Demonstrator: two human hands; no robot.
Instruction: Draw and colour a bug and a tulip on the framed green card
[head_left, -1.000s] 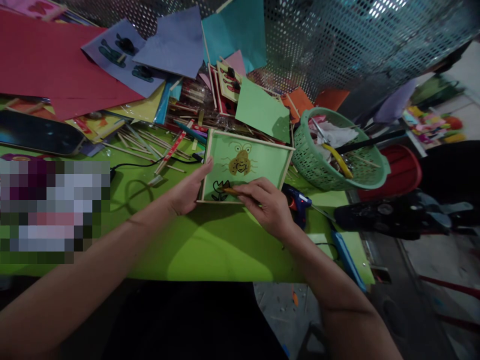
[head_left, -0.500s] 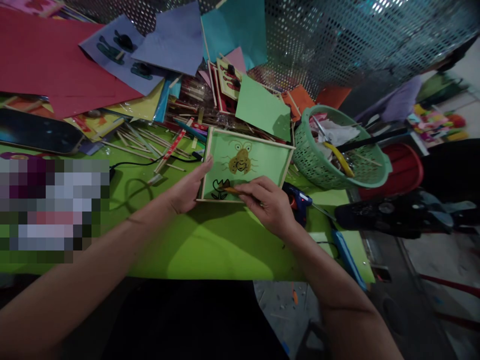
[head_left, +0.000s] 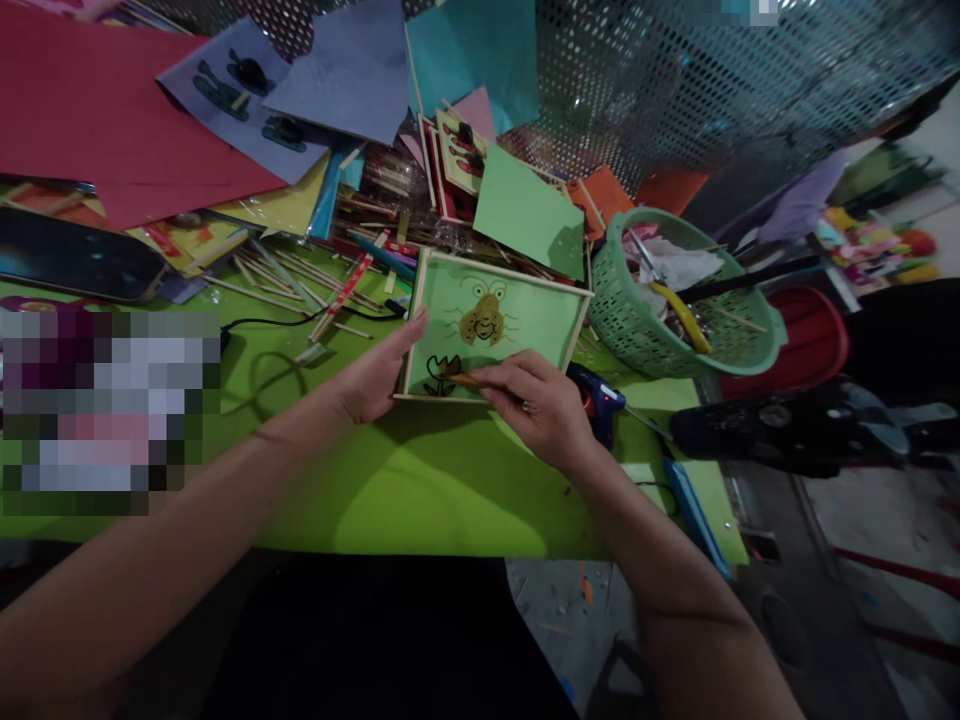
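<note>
A light green picture panel with a pale wooden stick frame is tilted toward me above the green table. On it are a yellow-brown beetle drawing and, lower left, a black-outlined flower with brown inside. My left hand grips the left side of the frame, thumb on the edge, other fingers mostly hidden. My right hand pinches a slim orange-brown drawing pen, its tip on the flower; the exact kind of pen is unclear. A blue glue gun lies just beyond my right hand.
A green plastic basket holding tools and scraps stands to the right, with a red basin behind it. Wooden sticks, coloured sheets and a dark phone crowd the back and left of the green table.
Brown filling inside the flower has grown slightly under the pen tip. Both hands and the framed panel stay almost in place; the view has shifted a little.
</note>
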